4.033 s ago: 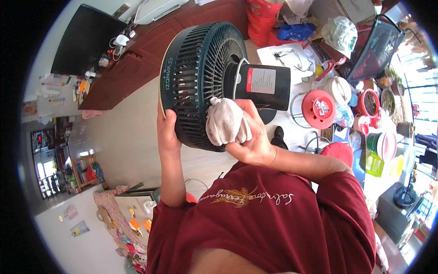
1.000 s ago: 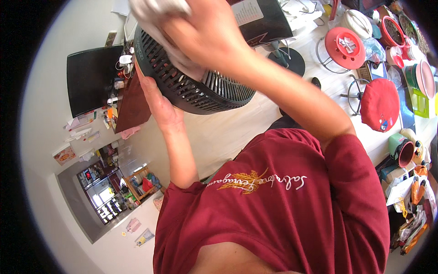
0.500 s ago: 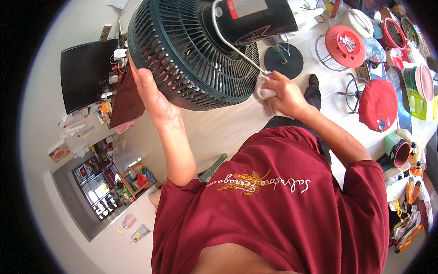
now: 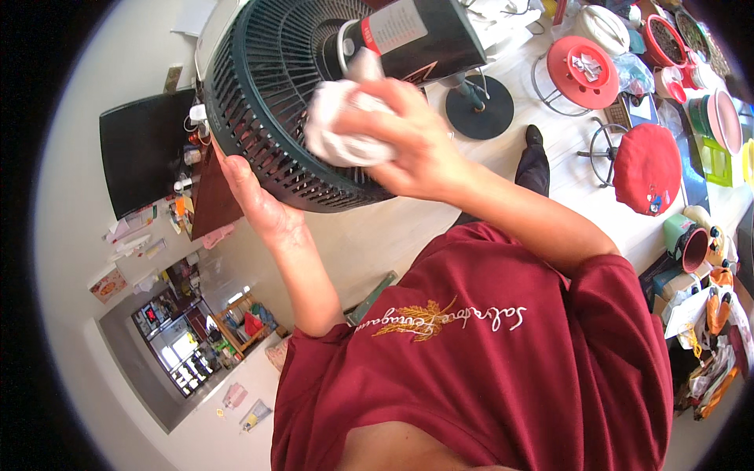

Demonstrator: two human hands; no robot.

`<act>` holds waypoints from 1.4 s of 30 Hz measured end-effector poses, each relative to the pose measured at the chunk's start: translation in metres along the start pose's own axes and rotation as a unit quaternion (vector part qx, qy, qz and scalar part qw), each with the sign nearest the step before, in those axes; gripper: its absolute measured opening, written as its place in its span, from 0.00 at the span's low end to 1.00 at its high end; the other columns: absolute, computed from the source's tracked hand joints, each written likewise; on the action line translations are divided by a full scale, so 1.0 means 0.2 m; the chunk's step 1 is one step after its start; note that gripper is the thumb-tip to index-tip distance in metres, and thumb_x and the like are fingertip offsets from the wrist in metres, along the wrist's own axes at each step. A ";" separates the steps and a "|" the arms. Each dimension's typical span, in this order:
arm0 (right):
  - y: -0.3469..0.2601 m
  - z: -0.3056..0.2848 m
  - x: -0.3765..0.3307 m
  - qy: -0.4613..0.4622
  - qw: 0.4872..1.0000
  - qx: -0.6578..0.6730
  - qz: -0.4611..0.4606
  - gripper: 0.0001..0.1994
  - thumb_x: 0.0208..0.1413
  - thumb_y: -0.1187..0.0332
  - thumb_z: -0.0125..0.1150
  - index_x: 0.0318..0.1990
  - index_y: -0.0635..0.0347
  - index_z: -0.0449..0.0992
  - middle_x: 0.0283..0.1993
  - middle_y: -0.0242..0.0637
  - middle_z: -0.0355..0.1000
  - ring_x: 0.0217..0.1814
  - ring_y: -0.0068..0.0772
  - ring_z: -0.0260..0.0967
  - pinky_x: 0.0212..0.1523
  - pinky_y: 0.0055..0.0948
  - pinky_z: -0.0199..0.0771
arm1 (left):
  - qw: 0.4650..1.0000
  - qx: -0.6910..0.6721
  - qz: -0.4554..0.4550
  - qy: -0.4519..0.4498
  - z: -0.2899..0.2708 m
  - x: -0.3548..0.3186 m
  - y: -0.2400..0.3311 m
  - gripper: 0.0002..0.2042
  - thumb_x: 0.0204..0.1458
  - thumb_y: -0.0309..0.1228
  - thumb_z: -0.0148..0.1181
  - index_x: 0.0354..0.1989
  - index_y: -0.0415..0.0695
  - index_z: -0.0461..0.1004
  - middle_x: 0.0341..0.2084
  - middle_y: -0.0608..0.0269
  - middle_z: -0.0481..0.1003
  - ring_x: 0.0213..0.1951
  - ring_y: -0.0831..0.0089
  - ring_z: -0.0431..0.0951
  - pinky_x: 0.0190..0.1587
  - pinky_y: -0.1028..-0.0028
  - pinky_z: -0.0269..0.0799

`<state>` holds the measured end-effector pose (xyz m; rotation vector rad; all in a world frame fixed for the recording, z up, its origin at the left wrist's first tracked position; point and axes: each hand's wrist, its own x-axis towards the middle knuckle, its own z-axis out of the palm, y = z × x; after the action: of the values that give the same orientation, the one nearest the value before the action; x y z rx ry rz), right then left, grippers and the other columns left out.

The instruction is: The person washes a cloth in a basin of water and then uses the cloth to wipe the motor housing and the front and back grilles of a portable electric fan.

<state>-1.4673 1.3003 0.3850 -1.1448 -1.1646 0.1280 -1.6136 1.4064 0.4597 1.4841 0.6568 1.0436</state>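
The dark green round grille of an electric fan fills the upper middle, its black motor housing turned toward me. My left hand grips the grille's lower left rim; the thumb shows on the near side, and the fingers are hidden behind it. In my right hand is a crumpled white cloth, closed in the fingers and lying against the back of the grille. A white cord curves beside the housing, and the hand and cloth hide the rest of it.
The fan's round base rests on the pale floor to the right. Beyond it are a red stool and a red-cushioned seat on a metal frame. Pots and bags crowd the far right. A black screen is at the left.
My right hand has moved left with the cloth, from the cord at the grille's right edge onto the back of the grille. The fan has shifted slightly left; my left hand still holds its rim.
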 end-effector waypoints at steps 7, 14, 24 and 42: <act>0.22 -0.16 -0.48 -0.010 0.948 0.027 0.316 0.17 0.41 0.78 0.56 0.42 0.56 0.77 0.47 0.47 0.68 0.47 0.50 0.71 0.46 0.42 0.73 | 1.000 0.005 -0.025 0.002 -0.03 -0.02 0.01 0.32 0.60 0.52 0.48 0.68 0.49 0.51 0.62 0.55 0.61 0.61 0.59 0.64 0.60 0.54 0.66; -0.19 0.09 0.23 0.144 0.978 0.147 0.038 0.21 0.38 0.78 0.56 0.45 0.53 0.77 0.46 0.43 0.69 0.49 0.42 0.69 0.50 0.35 0.70 | 0.999 -0.028 -0.044 0.007 0.01 -0.02 0.01 0.32 0.60 0.50 0.49 0.68 0.47 0.52 0.62 0.59 0.60 0.62 0.64 0.62 0.65 0.61 0.59; 0.16 -0.21 -0.46 -0.114 0.993 -0.039 0.022 0.20 0.37 0.80 0.63 0.41 0.47 0.79 0.50 0.42 0.69 0.47 0.47 0.69 0.48 0.40 0.69 | 0.999 -0.013 -0.033 0.006 0.00 -0.03 0.00 0.33 0.58 0.50 0.53 0.68 0.48 0.53 0.62 0.59 0.60 0.60 0.60 0.64 0.61 0.56 0.65; -0.12 0.12 0.36 0.115 0.981 0.140 -0.070 0.22 0.41 0.73 0.59 0.49 0.54 0.75 0.49 0.43 0.70 0.52 0.47 0.69 0.51 0.39 0.71 | 0.997 -0.005 -0.070 0.036 0.03 -0.01 0.00 0.31 0.62 0.52 0.45 0.69 0.48 0.51 0.64 0.59 0.59 0.63 0.65 0.63 0.65 0.63 0.60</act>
<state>-1.4636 1.3470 0.4485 -0.8040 -0.9824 0.0469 -1.6099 1.4017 0.4584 1.3754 0.7942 0.9936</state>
